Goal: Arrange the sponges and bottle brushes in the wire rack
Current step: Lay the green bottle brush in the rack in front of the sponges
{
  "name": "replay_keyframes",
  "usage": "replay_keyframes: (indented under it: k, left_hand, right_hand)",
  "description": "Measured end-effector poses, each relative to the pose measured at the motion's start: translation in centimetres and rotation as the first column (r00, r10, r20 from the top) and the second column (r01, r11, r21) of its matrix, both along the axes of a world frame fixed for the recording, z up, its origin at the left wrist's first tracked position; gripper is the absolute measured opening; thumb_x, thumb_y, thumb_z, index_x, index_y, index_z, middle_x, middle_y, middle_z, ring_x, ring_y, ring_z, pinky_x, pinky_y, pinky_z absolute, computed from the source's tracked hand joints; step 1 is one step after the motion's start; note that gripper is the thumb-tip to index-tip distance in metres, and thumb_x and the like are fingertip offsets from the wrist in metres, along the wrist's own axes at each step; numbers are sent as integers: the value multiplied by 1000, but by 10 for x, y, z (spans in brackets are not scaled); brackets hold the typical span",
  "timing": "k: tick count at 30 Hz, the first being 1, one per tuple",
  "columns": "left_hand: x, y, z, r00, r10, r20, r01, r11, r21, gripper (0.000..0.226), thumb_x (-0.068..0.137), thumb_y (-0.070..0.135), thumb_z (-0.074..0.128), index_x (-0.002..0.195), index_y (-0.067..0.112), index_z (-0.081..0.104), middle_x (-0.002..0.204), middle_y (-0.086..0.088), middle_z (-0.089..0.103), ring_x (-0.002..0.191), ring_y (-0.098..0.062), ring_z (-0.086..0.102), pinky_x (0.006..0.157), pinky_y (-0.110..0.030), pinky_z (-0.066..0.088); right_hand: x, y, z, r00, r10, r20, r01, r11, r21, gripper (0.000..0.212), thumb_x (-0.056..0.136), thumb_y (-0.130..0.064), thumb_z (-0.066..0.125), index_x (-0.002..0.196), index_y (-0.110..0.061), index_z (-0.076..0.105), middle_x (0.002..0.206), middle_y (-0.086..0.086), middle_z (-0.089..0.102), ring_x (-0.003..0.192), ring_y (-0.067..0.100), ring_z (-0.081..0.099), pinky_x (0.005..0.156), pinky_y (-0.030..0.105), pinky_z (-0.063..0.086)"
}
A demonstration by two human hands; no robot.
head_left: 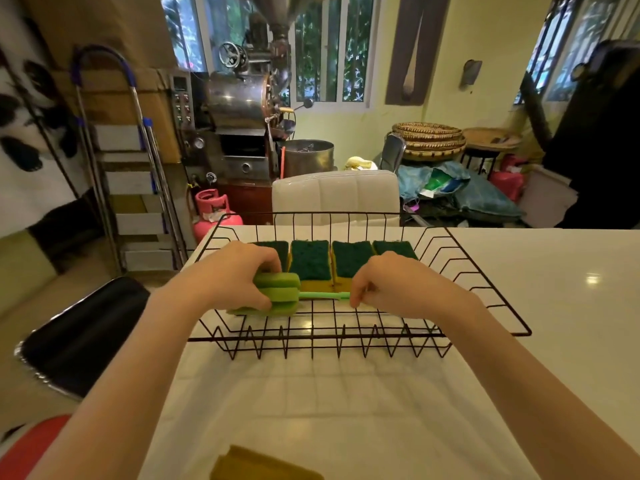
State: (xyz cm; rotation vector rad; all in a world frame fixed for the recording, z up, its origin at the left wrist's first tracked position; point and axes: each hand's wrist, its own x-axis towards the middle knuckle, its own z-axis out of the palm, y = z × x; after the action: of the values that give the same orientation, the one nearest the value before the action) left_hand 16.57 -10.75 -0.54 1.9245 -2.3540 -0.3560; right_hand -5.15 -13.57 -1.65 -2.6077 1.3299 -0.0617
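A black wire rack (485,292) stands on the white table. Along its far side lie several yellow sponges with dark green scrub tops (310,259), side by side. A green bottle brush (278,294) with a ribbed foam head lies across the rack in front of them. My left hand (239,275) grips the foam head. My right hand (388,282) pinches the thin green handle (323,295) at its right end. A second light-green foam piece (242,310) shows under the head, mostly hidden.
A yellow sponge (256,462) lies on the table at the near edge. A white chair back (336,195) stands behind the rack. A dark chair seat (79,334) is on the left, and a red object (31,448) at the lower left.
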Motion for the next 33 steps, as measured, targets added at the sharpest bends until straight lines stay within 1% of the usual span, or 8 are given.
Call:
replay_keyframes:
  k: [4, 6, 8, 14, 19, 24, 30, 33]
  left_hand:
    - [-2, -5, -7, 996, 23, 86, -23, 1000, -12, 44, 72, 26, 69, 113, 25, 54, 99, 6, 47, 96, -14, 45, 86, -31, 45]
    - [-3, -6, -10, 993, 34, 116, -33, 999, -16, 44, 71, 26, 70, 113, 25, 55, 100, 7, 47, 99, -14, 46, 89, -33, 46]
    - [-3, -8, -12, 987, 41, 155, -39, 999, -16, 46, 71, 29, 71, 113, 25, 54, 104, 4, 50, 102, -16, 48, 91, -34, 47]
    - [0, -12, -18, 965, 87, 249, -81, 996, -35, 50, 72, 31, 70, 118, 26, 52, 115, 0, 52, 106, -19, 49, 90, -36, 48]
    - [-2, -13, -20, 956, 96, 278, -86, 995, -51, 50, 71, 32, 70, 117, 26, 51, 112, -2, 50, 103, -20, 48, 86, -36, 49]
    - [-2, -11, -17, 961, 88, 264, -88, 996, -11, 56, 71, 35, 70, 121, 24, 48, 115, -3, 50, 106, -20, 47, 86, -34, 47]
    - [-3, 4, 2, 988, 85, 132, -86, 996, -2, 57, 77, 42, 62, 127, 24, 43, 128, -5, 49, 114, -21, 46, 94, -35, 43]
    - [-7, 26, 19, 998, 39, 44, -37, 998, -45, 56, 78, 45, 59, 128, 28, 41, 133, -1, 45, 112, -16, 44, 90, -30, 38]
  right_hand:
    - [2, 1, -4, 1000, 16, -25, -11, 986, 164, 34, 93, -11, 35, 110, -18, 64, 125, 4, 58, 69, -2, 44, 90, 28, 39]
    - [3, -1, -6, 999, 3, -39, 6, 972, 233, 34, 94, -13, 33, 115, -16, 60, 129, 5, 56, 94, 9, 55, 94, 29, 37]
    - [4, -2, -10, 999, -6, -51, 20, 959, 284, 33, 94, -18, 35, 119, -16, 56, 127, 6, 57, 112, 20, 52, 93, 29, 38]
    - [6, -1, -12, 998, 0, -59, 21, 933, 358, 39, 95, -37, 36, 129, -21, 46, 132, 2, 50, 118, 20, 46, 94, 30, 35]
    - [4, -1, -12, 997, -12, -76, 38, 937, 348, 41, 94, -39, 36, 129, -19, 46, 133, 4, 50, 118, 21, 46, 96, 32, 36]
    - [3, 1, -9, 999, -36, -17, 39, 942, 333, 34, 93, -35, 40, 118, -16, 53, 119, 7, 57, 106, 21, 52, 86, 30, 40]
    - [-6, 13, 9, 991, -26, 129, -8, 967, 256, 27, 92, -33, 44, 115, -22, 54, 115, 1, 56, 100, 16, 51, 77, 27, 40]
    - [-9, 29, 21, 969, 13, 247, -55, 985, 161, 27, 90, -35, 47, 116, -27, 52, 113, -4, 56, 95, 11, 54, 76, 24, 44]
